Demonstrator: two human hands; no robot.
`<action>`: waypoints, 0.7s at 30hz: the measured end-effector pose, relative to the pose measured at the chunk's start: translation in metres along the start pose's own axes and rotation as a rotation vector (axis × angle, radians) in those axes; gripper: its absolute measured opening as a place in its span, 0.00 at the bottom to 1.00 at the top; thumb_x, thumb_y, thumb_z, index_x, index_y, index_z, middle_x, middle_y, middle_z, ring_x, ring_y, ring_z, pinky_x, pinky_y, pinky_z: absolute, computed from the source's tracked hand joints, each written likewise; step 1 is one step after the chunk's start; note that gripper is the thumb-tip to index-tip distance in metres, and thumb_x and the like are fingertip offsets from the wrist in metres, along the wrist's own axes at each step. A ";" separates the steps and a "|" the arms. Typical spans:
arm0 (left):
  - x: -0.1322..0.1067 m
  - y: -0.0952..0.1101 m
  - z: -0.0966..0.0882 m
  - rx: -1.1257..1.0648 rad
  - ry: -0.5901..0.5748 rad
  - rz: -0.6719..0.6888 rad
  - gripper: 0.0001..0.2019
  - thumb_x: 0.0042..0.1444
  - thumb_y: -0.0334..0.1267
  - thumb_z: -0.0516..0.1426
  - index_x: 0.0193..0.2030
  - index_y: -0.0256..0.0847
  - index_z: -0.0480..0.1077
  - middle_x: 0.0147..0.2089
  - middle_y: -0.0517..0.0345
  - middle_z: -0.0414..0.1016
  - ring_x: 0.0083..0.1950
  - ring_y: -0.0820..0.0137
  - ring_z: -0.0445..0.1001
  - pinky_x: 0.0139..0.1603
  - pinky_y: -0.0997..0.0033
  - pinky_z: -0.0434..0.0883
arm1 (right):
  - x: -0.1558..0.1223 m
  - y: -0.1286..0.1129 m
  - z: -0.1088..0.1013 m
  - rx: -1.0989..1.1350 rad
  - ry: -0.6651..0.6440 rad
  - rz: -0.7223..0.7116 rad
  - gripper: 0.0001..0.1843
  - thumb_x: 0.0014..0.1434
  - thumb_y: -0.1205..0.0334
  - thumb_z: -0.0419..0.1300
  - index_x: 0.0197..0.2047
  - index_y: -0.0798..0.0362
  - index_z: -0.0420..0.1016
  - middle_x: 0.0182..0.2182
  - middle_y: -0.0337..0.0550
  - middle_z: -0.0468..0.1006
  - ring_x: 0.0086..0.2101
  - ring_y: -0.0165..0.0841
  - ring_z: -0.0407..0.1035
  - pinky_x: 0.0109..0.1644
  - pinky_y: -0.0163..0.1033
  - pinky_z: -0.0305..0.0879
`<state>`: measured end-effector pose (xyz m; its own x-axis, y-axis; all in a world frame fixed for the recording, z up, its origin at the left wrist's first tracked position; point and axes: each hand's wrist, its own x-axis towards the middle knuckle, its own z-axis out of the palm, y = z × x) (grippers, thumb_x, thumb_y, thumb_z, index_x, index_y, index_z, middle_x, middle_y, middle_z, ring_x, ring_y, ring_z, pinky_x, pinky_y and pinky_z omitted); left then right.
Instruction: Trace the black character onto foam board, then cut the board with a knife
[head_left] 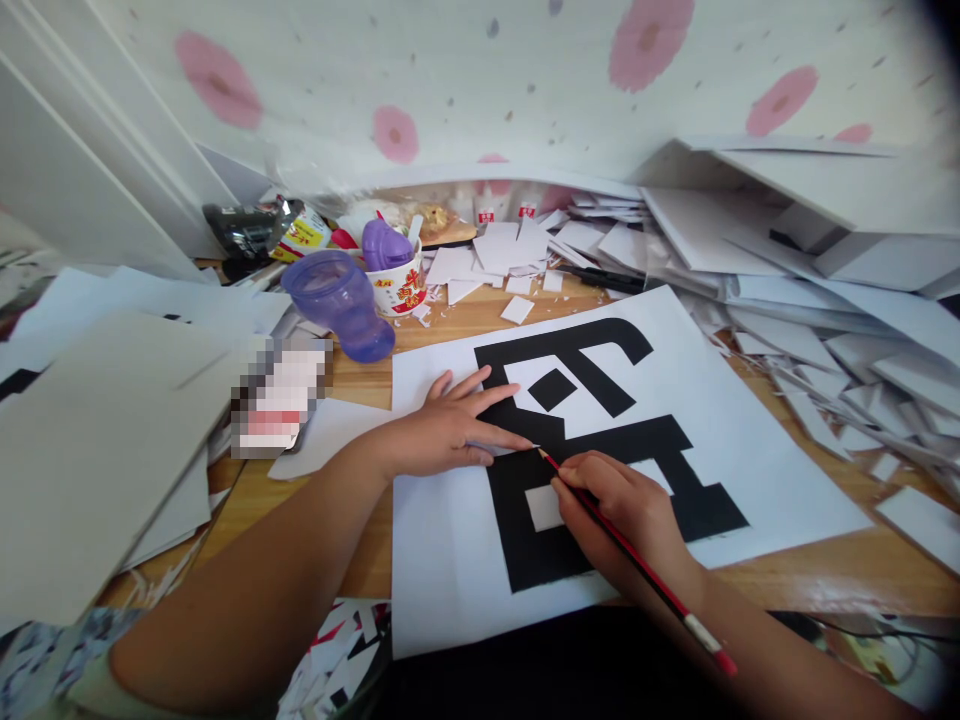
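A white sheet [765, 470] lies at an angle on the wooden table, bearing a large, bold black character-like shape [536, 560]. My left hand [439, 430] rests flat over the sheet's left part, fingers spread, some of them on the black shape. In my right hand [626, 505] is a red and black pencil [656, 582] with a reddish end. Its sharpened tip meets the black shape close beside my left index fingertip. Whether a mark is being left there cannot be made out. Part of the shape is hidden under my right hand.
Behind the sheet stand a translucent purple cup [341, 305] and a printed paper tub [401, 285]. A blurred-out flat object [281, 395] lies left, near large white boards [112, 430]. Piled white offcuts [810, 340] crowd the right; a black pen [607, 280] lies at the back.
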<state>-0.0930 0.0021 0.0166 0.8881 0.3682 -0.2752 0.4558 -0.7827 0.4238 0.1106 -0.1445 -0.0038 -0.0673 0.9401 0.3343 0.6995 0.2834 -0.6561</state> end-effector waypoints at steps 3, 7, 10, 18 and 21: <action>0.000 0.001 0.000 0.003 -0.004 -0.004 0.21 0.62 0.42 0.53 0.59 0.73 0.60 0.74 0.71 0.35 0.73 0.53 0.26 0.64 0.32 0.32 | 0.000 0.001 0.000 0.002 0.007 0.013 0.07 0.60 0.68 0.53 0.30 0.53 0.68 0.28 0.41 0.73 0.26 0.28 0.66 0.28 0.34 0.61; 0.000 0.003 -0.001 0.014 -0.004 -0.011 0.20 0.62 0.41 0.53 0.59 0.72 0.61 0.74 0.70 0.36 0.73 0.52 0.27 0.64 0.32 0.33 | 0.000 0.003 0.000 0.000 0.026 0.016 0.07 0.59 0.69 0.53 0.30 0.52 0.67 0.28 0.41 0.73 0.26 0.28 0.67 0.28 0.34 0.61; 0.000 0.004 -0.002 0.019 0.004 -0.023 0.22 0.62 0.42 0.54 0.61 0.67 0.60 0.74 0.67 0.38 0.73 0.54 0.28 0.65 0.34 0.33 | 0.000 0.005 0.001 0.012 0.032 0.022 0.06 0.58 0.69 0.54 0.30 0.52 0.67 0.28 0.41 0.72 0.27 0.29 0.67 0.28 0.34 0.61; 0.000 0.002 -0.001 0.002 0.031 -0.019 0.24 0.61 0.44 0.54 0.64 0.64 0.57 0.73 0.64 0.41 0.73 0.53 0.29 0.66 0.36 0.32 | 0.002 0.010 0.001 0.121 0.060 0.174 0.04 0.56 0.67 0.57 0.30 0.52 0.71 0.28 0.40 0.76 0.27 0.30 0.70 0.29 0.34 0.65; -0.001 0.005 -0.003 0.004 0.012 -0.018 0.23 0.63 0.40 0.53 0.62 0.70 0.58 0.74 0.70 0.38 0.73 0.54 0.28 0.66 0.36 0.32 | 0.003 0.019 -0.008 0.255 0.135 0.372 0.03 0.54 0.62 0.61 0.30 0.52 0.72 0.25 0.39 0.77 0.24 0.30 0.70 0.25 0.34 0.65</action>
<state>-0.0921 -0.0004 0.0216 0.8804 0.3884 -0.2721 0.4716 -0.7777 0.4156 0.1295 -0.1376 -0.0102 0.2603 0.9582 0.1190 0.4606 -0.0149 -0.8875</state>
